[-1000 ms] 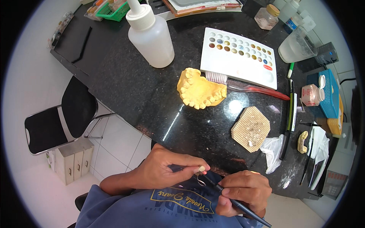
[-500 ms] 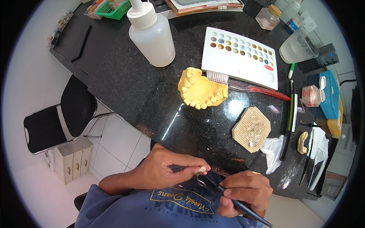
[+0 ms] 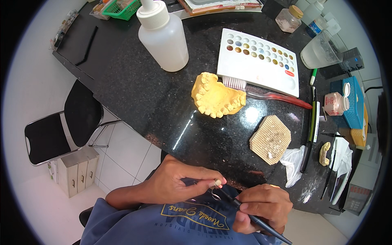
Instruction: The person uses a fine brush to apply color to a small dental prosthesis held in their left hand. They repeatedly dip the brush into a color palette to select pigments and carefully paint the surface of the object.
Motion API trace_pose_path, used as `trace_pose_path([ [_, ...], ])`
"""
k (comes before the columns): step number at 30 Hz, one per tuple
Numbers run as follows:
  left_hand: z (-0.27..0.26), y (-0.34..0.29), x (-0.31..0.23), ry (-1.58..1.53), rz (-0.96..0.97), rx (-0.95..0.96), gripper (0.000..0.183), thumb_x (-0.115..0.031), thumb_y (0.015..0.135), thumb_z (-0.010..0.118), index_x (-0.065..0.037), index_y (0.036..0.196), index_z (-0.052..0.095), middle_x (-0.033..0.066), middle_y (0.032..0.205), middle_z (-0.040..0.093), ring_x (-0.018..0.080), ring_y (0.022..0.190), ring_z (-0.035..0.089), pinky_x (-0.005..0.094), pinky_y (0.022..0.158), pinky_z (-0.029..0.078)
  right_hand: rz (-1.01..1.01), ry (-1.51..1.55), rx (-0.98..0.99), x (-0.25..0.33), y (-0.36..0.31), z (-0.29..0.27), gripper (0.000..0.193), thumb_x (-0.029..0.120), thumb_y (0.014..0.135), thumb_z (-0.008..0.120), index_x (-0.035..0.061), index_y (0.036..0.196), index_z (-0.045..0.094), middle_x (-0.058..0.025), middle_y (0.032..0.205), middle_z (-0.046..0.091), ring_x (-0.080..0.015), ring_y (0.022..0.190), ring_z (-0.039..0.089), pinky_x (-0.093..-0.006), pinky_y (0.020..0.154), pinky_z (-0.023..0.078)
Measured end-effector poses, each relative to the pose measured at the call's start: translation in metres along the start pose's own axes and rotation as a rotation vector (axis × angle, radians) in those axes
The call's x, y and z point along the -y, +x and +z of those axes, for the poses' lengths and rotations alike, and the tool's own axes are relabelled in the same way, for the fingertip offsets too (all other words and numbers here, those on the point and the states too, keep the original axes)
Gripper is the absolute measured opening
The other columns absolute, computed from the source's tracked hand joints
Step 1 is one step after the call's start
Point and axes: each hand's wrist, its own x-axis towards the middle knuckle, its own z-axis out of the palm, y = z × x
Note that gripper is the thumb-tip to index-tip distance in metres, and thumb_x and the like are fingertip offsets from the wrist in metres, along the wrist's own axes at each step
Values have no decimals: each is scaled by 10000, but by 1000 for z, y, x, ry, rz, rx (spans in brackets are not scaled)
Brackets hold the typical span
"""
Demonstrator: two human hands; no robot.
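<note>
My left hand (image 3: 179, 179) is closed, its thumb and forefinger pinching a small cream piece (image 3: 218, 182) that resembles a dental crown. A thin curved metal loop (image 3: 215, 195) shows just below the pinch; I cannot tell what it belongs to. In my right hand (image 3: 265, 208) is a slim dark pen-shaped tool (image 3: 233, 202), held like a pencil. Its tip points up and left to the cream piece; whether they touch is unclear. Both hands are in front of my chest, at the near table edge. Beyond them lies a yellow dental cast (image 3: 218, 98) with a row of teeth.
A honeycomb firing tray (image 3: 270, 139) lies on the black table (image 3: 122, 81). Farther back are a red-handled toothbrush (image 3: 281, 99), a white palette (image 3: 259, 75) and a white bottle (image 3: 165, 45). Tissue (image 3: 293, 163), a small cast (image 3: 324, 154) and thin tools lie at right.
Hands, cream piece and tool hold almost the same position. The surroundings shift only very slightly in the picture.
</note>
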Motion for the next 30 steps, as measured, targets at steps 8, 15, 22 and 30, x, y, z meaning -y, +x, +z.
trace_pose_path([
  [8, -1, -1, -2, 0, -6, -1, 204, -29, 867, 660, -19, 1065, 710, 120, 970, 731, 165, 896, 714, 244, 785, 562, 41, 5, -26, 2, -3, 1, 227, 36, 672, 791, -25, 828, 636, -133, 701, 647, -213, 576, 663, -284, 487, 562],
  [15, -1, 0, -1, -1, -10, 5, 208, -27, 866, 659, -19, 1069, 708, 119, 969, 731, 165, 894, 714, 243, 782, 566, 68, 10, -18, 4, -2, 0, 224, 36, 678, 790, -28, 829, 637, -136, 700, 648, -217, 575, 666, -289, 492, 566],
  [22, -2, 0, -2, 9, -10, 11, 207, -33, 864, 666, -23, 1066, 709, 118, 967, 731, 164, 882, 716, 245, 773, 569, 42, -24, 50, 4, 3, -3, 209, 32, 704, 706, 8, 844, 554, -129, 674, 624, -216, 553, 663, -290, 491, 559],
  [30, -2, 1, -4, 5, -6, 14, 204, -27, 865, 663, -16, 1064, 708, 121, 963, 731, 164, 885, 716, 249, 779, 568, 73, -38, 21, 6, 0, -4, 213, 46, 718, 715, 14, 854, 554, -124, 684, 624, -218, 562, 667, -288, 501, 559],
])
